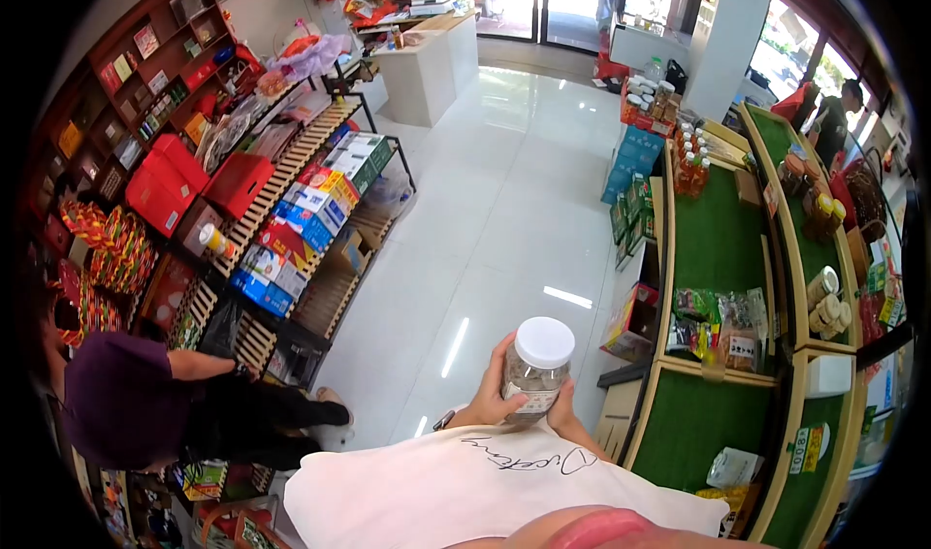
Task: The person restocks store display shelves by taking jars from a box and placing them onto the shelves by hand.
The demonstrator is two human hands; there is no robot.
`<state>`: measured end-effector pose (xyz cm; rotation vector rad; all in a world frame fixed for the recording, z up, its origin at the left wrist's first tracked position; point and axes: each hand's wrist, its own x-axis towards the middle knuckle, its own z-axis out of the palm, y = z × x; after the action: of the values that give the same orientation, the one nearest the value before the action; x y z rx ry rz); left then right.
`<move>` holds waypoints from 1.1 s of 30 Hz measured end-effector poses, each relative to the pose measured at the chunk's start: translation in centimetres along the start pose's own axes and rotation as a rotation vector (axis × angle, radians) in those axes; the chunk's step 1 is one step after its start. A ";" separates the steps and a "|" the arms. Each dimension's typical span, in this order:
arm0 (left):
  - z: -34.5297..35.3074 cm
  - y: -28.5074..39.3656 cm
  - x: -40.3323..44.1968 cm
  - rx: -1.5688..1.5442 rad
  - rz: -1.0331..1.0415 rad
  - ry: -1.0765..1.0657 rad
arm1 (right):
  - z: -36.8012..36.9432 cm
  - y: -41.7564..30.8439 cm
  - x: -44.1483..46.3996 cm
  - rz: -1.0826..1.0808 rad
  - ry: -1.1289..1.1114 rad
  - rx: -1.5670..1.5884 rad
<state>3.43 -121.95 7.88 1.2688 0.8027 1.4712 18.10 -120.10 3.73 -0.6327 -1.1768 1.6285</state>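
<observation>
A clear jar (531, 384) with a white screw lid and a paper label is held upright in front of my chest. My left hand (492, 391) wraps round its left side, thumb across the front near the label. Against the jar's lower right side rests my right hand (564, 416), its fingers partly hidden behind the jar. The contents look greyish and cannot be made out clearly. Below the hands is a white shirt (436, 481) with black script on it.
A person in a purple top (126, 399) stands at the lower left beside slatted shelves (254, 243) of boxes. Green-lined shelves (713, 229) with jars and packets run along the right. Another person (836, 122) is at the far right. A white counter (427, 79) stands ahead.
</observation>
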 end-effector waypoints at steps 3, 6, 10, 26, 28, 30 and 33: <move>0.5 -1.5 6.0 0.017 -0.005 -0.082 | -3.6 -0.6 4.0 0.047 0.072 0.045; 1.2 -2.6 11.7 0.009 -0.016 -0.165 | -6.0 -2.3 7.9 0.070 0.144 0.055; 1.8 -5.3 17.2 0.020 0.008 -0.193 | -9.0 -5.0 12.8 0.098 0.134 0.042; -2.0 -12.7 34.5 0.052 -0.025 -0.129 | -16.2 -1.2 29.9 0.064 0.216 0.057; -3.7 -13.5 38.2 0.004 -0.056 -0.153 | -16.7 -0.9 33.7 0.049 0.222 0.100; -5.2 -13.5 41.8 0.013 -0.054 -0.153 | -17.4 -0.7 37.7 0.068 0.194 0.100; -8.0 -13.6 48.6 0.015 -0.036 -0.164 | -17.8 -1.7 45.0 0.068 0.163 0.025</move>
<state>1.22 -70.94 8.39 1.3607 0.7251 1.3160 16.74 -71.67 4.13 -0.7819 -1.0252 1.6136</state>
